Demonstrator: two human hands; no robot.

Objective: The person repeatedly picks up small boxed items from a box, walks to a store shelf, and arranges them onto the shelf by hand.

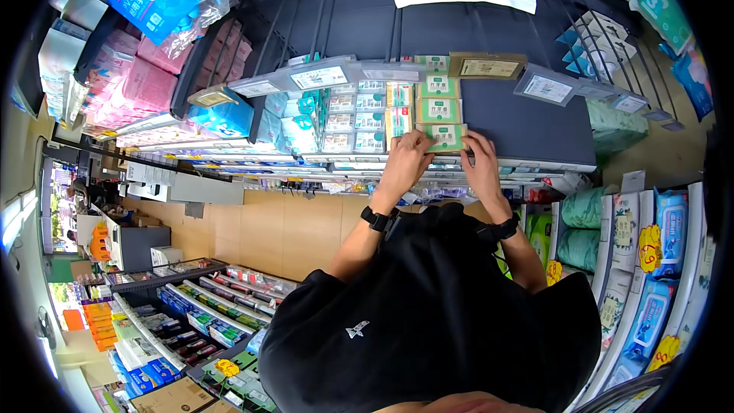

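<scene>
1. Reaching over the dark shelf (pixel 527 126), we saw it extend beyond and right of our fingers.
2. We had a column of green packs (pixel 439 99) just beyond our fingertips, white packs (pixel 340 122) farther left.
3. We held our left hand (pixel 407 159) with fingers bunched, pinch unclear; our right hand (pixel 481 164) had fingers slightly spread.
4. We touched the front green pack (pixel 446 138) at both ends, between our two hands' fingertips.

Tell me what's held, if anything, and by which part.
The nearest green pack, by its opposite ends: left hand at one, right hand at the other.
</scene>
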